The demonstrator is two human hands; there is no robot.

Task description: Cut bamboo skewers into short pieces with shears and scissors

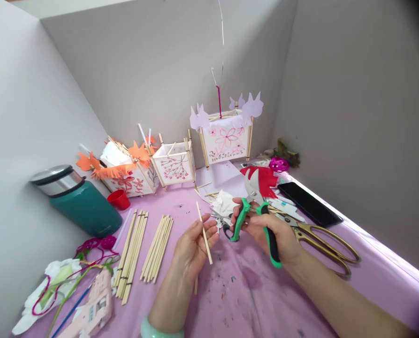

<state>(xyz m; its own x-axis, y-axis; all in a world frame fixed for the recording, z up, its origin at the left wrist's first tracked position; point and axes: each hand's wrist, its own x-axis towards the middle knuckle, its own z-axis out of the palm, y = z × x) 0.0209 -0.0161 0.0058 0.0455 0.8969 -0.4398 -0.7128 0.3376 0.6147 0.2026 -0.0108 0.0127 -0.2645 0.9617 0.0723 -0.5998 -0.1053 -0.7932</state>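
While my left hand (191, 246) pinches the thin pale wooden stick (204, 232) above the pink cloth, my right hand (265, 230) grips the green-handled pruning shears (256, 213), blades apart; trimming looks imminent, needing stick fed between blades.

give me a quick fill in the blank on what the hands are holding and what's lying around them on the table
1. The left hand holds one thin wooden ____ between its fingertips.
2. The right hand grips pruning shears whose handles are black and ____.
3. The gold scissors lie on the ____ tablecloth.
4. The teal flask lies on its ____ at the left.

Missing words: stick; green; pink; side
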